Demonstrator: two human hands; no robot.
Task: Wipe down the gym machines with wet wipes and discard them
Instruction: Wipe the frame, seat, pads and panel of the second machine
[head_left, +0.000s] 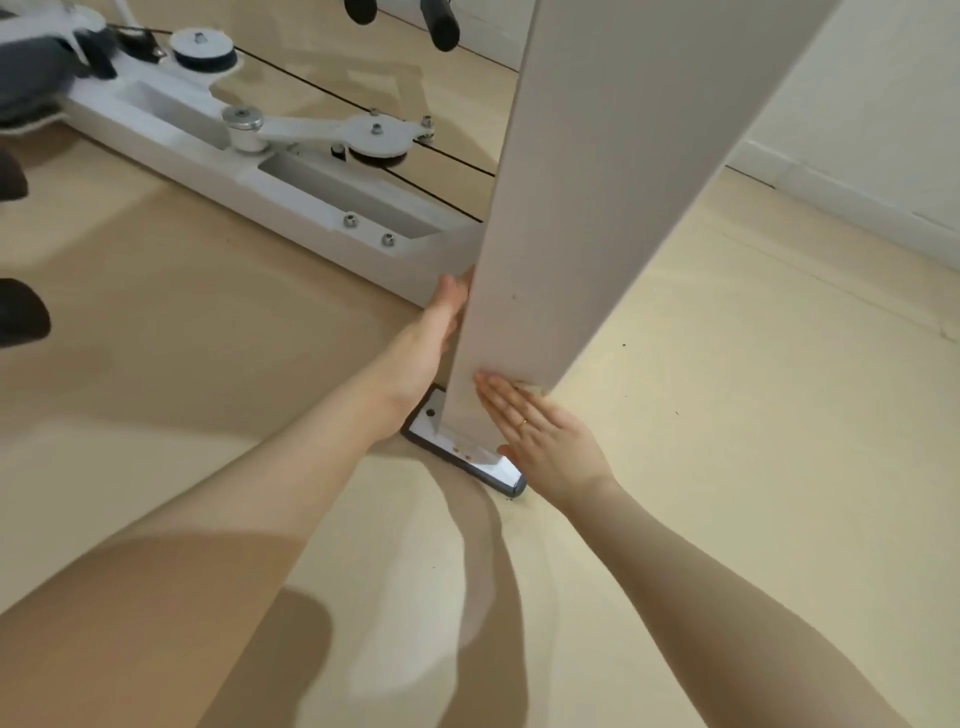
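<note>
Low on the white upright post of the gym machine, both hands are laid against the metal. The right hand is held flat, fingers straight and together, their tips pressed on the post's near face just above the foot plate; a ring is worn on one finger. A scrap of white, possibly a wet wipe, is glimpsed at the fingertips, though this cannot be told for sure. The left hand is placed along the post's left edge, its fingers hidden behind the post, so its grip cannot be judged. Both forearms are stretched forward and downward over the pale floor. The machine's base rail, with pulleys and cable, is seen behind.
</note>
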